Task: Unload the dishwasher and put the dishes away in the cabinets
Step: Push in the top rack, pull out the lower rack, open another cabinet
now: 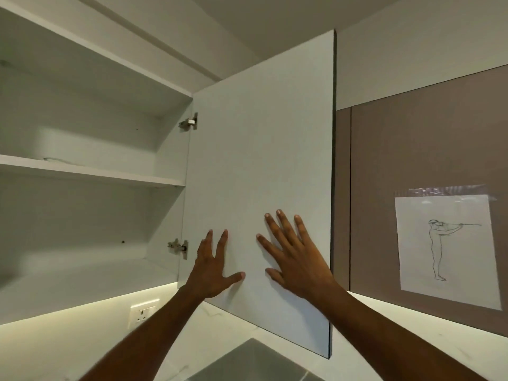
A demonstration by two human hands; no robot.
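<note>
- Cabinet, wall-mounted, fills left half of view; interior white, seen from below.
- Cabinet door swung out on its hinges, inner face twd camera, pale grey-white, free edge on the right.
- Two metal hinges on door's left edge: upper hinge, lower hinge.
- Shelf splits interior into upper & lower compartments. Pale boxy shape on shelf at left, blurred, can't tell what it is.
- No dishes or dishwasher in view.
- Left hand flat on lower part of door's inner face, near hinge side; fingers straight & spread wide, thumb out to the right. Holds nothing.
- Right hand flat on same face, just right of left hand & a bit higher, nearer free edge; fingers splayed wide, thumb out to the left. Holds nothing.
- Thumbs point at each other, apart, not touching. Both forearms rise from bottom of frame.
- Wall socket, white, below cabinet's underside, left of left forearm; lit strip runs under cabinet.
- Brown-grey cabinet fronts to right of door, closed.
- Paper sheet taped to that front, w/ line drawing of standing figure, arms held out fwd.
- Grey surface at bottom centre, btwn forearms, on pale countertop.
</note>
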